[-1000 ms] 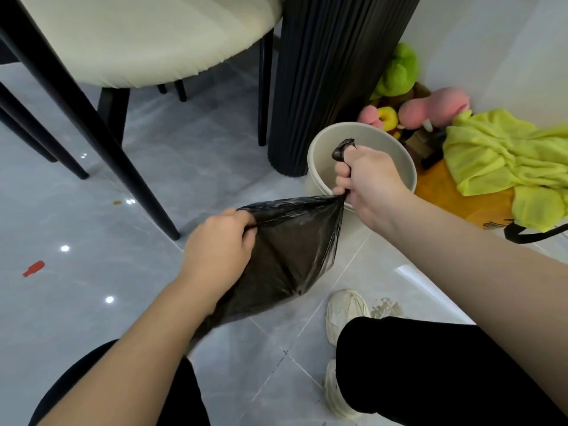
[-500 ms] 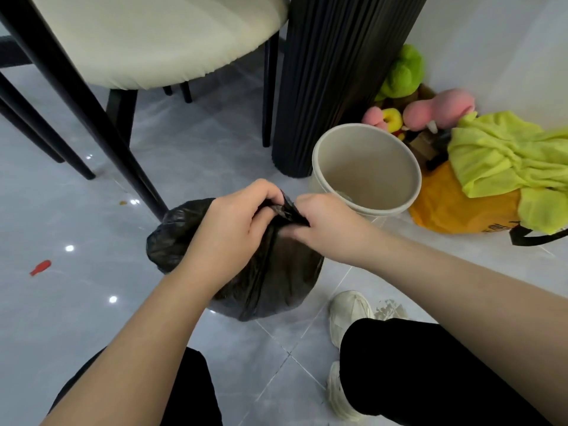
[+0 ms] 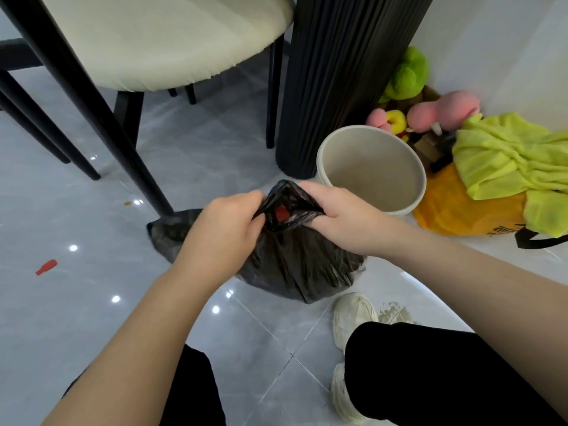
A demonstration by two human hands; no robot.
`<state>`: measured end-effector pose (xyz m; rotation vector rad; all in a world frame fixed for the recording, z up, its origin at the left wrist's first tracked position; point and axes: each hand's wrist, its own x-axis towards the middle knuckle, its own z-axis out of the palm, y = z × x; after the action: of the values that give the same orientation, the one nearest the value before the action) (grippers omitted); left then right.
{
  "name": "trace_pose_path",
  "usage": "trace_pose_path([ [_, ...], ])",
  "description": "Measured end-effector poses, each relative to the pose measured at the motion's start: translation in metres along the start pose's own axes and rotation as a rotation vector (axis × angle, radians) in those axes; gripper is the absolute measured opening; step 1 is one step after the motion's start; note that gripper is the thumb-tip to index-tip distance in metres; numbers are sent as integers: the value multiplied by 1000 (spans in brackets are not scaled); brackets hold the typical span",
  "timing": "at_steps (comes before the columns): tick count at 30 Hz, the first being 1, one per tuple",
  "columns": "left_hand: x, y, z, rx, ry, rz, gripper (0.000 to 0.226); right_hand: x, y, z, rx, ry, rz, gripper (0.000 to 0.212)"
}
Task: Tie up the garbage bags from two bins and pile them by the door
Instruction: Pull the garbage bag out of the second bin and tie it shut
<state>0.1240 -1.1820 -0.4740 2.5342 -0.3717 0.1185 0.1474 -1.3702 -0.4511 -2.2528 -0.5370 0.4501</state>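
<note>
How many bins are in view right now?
1: the beige bin stands beside the black pillar, beyond the black bag gripped by the left hand and right hand. A second may be out of view.

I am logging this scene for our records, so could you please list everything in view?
column: one, black, fluted, top centre
bin: one, beige, unlined, beside the column
garbage bag: one, black, mouth open, on the floor before the bin
chair: one, cream seat, black legs, upper left
plush toys: several, green, pink, yellow, in the corner
orange bag: one, black handle, right of the bin
cloth: one, yellow-green, on the orange bag
scrap: one, red, floor at left
shoes: two, white, lower right
trousers: black, bottom edge
left hand: one, grips the garbage bag's mouth, left side
right hand: one, grips its right side
</note>
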Motion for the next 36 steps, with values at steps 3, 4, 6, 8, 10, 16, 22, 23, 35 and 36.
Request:
trace_pose_path([
  [3, -1, 17, 5, -174, 65, -36, 13, 2, -3, 6, -45, -91, 11, 5],
  [4, -1, 19, 5, -209, 84, -31, 12, 2, -3, 8, -63, -117, 21, 7],
  [6, -2, 16, 4, -214, 128, 4, 15, 3, -4, 10, -105, -124, 41, 29],
  [8, -2, 7, -1, -190, 118, 25, 24, 5, -2, 10, -146, -88, 74, 35],
  [10, -1, -7, -9, -69, 9, 63, 37, 6, 1, 9, -166, -56, 110, 24],
  [16, 0, -36, -15, 96, -64, 55, 13, 5, 4, 3, -107, -45, 184, 27],
  [22, -1, -13, -12, -362, -21, -162, 34, -1, -13, 2, -61, -100, 215, 46],
  [23, 0, -8, -10, -435, -17, -191, 31, -2, -13, 3, -64, -119, 210, 49],
  [35, 7, 13, -9, -955, -38, -181, 20, 2, -2, 6, 29, -53, 168, 12],
  [36, 6, 9, -10, -954, 0, -187, 20, 2, -3, 5, 41, -37, 182, 14],
])
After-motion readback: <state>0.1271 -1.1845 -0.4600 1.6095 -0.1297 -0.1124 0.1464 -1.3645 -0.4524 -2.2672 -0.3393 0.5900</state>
